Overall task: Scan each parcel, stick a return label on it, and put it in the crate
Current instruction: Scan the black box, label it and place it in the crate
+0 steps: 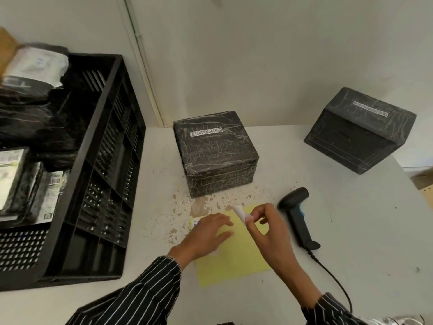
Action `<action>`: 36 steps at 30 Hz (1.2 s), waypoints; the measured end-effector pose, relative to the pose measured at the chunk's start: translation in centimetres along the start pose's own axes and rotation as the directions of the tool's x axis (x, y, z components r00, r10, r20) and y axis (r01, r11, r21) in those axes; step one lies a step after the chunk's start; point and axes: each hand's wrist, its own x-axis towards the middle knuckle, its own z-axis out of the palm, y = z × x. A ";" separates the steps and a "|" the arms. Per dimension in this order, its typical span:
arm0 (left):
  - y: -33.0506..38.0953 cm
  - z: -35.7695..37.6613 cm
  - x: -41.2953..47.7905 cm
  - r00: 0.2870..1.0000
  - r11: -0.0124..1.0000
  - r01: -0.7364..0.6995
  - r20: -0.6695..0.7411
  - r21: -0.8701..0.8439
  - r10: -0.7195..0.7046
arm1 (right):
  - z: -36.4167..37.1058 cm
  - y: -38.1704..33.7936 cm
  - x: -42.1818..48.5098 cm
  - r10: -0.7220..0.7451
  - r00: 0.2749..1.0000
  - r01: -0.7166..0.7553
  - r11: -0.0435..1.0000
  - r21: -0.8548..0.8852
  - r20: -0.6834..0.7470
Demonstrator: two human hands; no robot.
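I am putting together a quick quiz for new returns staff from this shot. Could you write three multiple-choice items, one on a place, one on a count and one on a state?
1. Where does the scanner lie?
A. hung on the wall
B. on the table, right of the yellow sheet
C. on the floor

2. How many black-wrapped parcels stand directly on the table?
A. one
B. four
C. two

3. What is the right hand doing?
A. pinching a white label
B. gripping the scanner
C. lying flat and open

Answers:
1 B: it lies on the table beside the sheet's right edge.
2 C: one stands just beyond the sheet, and the other is at the far right.
3 A: thumb and fingers hold the label's curled end over the sheet.
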 end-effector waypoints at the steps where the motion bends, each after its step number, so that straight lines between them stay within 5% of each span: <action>1: 0.9 -0.7 -0.2 0.989 0.961 0.092 -0.091 -0.259 -0.119 | 0.1 -0.2 0.6 -0.010 1.000 0.010 1.000 0.004 -0.007; 4: 3.5 -3.1 -0.2 0.909 0.657 0.120 -0.184 -0.744 -0.375 | 0.4 -0.9 2.4 -0.041 0.999 0.041 0.999 0.019 -0.003; 9: 5.9 -6.6 1.8 0.807 0.489 0.004 -0.286 -0.872 -0.516 | 1.7 -2.4 5.8 -0.107 0.994 0.105 0.993 0.044 0.033; 19: 3.2 -11.5 7.5 0.661 0.536 0.019 -0.392 -0.844 -0.640 | 3.5 -3.7 16.0 -0.083 0.994 0.079 0.995 0.062 0.077; 27: 1.2 -13.1 11.7 0.578 0.635 0.177 -0.442 -0.752 -0.686 | 5.3 -2.7 22.2 0.031 0.983 0.007 0.979 -0.205 0.179; 36: 0.6 -12.4 13.3 0.541 0.739 0.332 -0.523 -0.587 -0.658 | 6.8 -1.5 23.4 0.011 0.982 0.045 0.955 -0.294 0.186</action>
